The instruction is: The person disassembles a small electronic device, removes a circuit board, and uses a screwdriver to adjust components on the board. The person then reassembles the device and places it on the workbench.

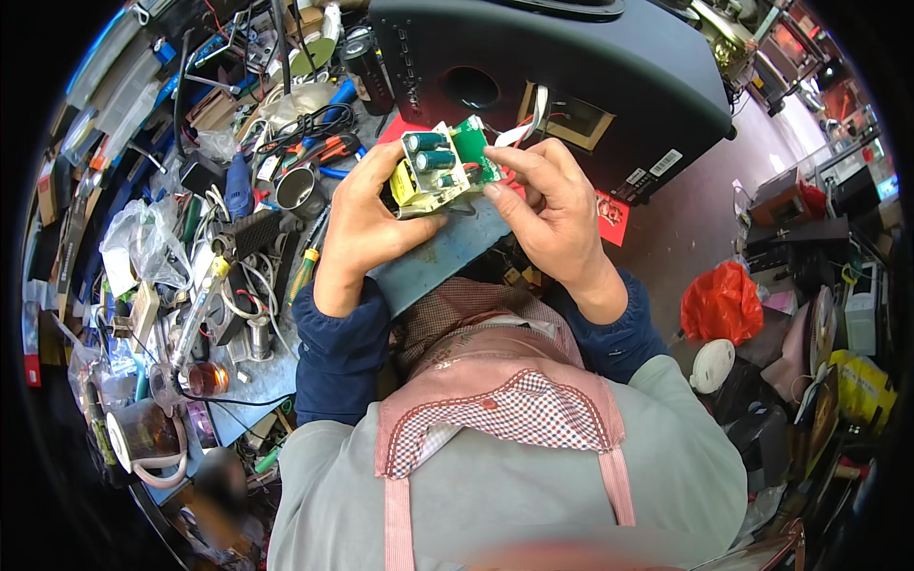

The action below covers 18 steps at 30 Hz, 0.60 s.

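My left hand (371, 214) grips an electronic assembly from the left side: a circuit board (444, 195) carrying dark green cylindrical capacitors (431, 160) and a yellow block (404, 183), with a green board (472, 141) on its right. My right hand (545, 211) has its thumb and bent fingers at the green board's right edge, partly hiding it. Red wires show beside the fingers, and a white cable (539, 109) runs near an opening in the large black cabinet (628, 67). Below the assembly is a grey-blue surface (438, 262).
The left workbench is crowded with tools, cables, plastic bags, a steel cup (297, 190) and a glass pot (133, 433). A red printed card (609, 228) lies by the cabinet. On the right, a floor (690, 233) borders piled items, including a red bag (721, 303).
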Each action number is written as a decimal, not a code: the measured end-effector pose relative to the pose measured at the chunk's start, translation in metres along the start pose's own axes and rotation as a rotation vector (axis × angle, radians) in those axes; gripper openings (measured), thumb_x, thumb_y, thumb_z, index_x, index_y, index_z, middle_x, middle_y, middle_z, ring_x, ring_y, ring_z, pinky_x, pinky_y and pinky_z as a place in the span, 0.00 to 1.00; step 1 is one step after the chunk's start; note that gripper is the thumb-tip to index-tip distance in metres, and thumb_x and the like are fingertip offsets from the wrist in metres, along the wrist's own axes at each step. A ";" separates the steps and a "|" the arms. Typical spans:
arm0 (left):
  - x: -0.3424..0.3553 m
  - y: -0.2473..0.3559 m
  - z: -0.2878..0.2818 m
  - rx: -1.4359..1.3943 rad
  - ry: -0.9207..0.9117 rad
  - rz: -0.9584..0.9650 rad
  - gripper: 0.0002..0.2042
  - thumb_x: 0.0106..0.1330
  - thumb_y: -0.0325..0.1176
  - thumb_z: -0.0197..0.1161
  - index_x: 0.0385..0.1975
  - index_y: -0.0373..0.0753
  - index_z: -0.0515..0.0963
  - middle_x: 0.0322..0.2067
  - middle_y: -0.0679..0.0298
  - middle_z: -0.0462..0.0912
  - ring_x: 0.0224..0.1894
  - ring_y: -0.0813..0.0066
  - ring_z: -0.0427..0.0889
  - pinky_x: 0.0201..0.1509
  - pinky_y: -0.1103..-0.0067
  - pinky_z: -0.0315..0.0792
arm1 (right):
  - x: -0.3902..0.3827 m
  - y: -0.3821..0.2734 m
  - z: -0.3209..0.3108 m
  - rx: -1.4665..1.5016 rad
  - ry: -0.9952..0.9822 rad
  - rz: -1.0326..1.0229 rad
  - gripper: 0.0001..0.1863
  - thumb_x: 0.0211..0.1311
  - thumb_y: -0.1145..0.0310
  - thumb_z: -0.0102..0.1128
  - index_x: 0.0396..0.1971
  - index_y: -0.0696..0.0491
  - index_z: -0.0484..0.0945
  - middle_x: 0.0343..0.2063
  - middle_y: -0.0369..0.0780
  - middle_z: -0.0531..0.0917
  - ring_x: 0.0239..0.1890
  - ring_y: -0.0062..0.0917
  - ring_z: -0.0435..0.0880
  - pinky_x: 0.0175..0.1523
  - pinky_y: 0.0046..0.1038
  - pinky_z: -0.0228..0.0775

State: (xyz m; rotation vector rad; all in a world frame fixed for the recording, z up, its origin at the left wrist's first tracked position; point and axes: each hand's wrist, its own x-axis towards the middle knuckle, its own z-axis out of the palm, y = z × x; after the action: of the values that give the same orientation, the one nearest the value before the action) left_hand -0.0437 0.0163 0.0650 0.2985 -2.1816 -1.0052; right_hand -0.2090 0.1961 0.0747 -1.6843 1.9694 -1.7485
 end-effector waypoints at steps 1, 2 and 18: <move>0.000 -0.003 0.000 0.011 -0.013 0.011 0.36 0.43 0.27 0.83 0.59 0.36 0.82 0.51 0.57 0.87 0.54 0.61 0.88 0.60 0.70 0.79 | 0.003 -0.003 -0.002 -0.034 -0.008 -0.034 0.17 0.62 0.74 0.75 0.51 0.54 0.88 0.35 0.39 0.79 0.30 0.22 0.78 0.35 0.27 0.71; 0.000 -0.004 0.000 0.035 -0.015 0.036 0.36 0.43 0.27 0.84 0.59 0.36 0.82 0.51 0.57 0.87 0.53 0.62 0.88 0.60 0.71 0.79 | 0.007 -0.004 -0.003 -0.068 -0.017 -0.068 0.16 0.62 0.74 0.75 0.50 0.54 0.88 0.34 0.39 0.79 0.30 0.23 0.78 0.35 0.27 0.71; -0.001 -0.021 0.002 -0.277 0.024 -0.077 0.33 0.49 0.29 0.81 0.58 0.34 0.79 0.46 0.66 0.85 0.48 0.79 0.84 0.57 0.79 0.77 | 0.011 0.025 0.021 0.474 -0.072 -0.064 0.07 0.66 0.83 0.70 0.42 0.58 0.87 0.38 0.34 0.77 0.38 0.16 0.78 0.44 0.20 0.72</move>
State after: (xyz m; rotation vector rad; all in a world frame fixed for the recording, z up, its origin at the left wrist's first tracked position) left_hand -0.0460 0.0039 0.0479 0.2647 -1.9901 -1.3229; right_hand -0.2173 0.1686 0.0550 -1.6218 1.3383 -1.9426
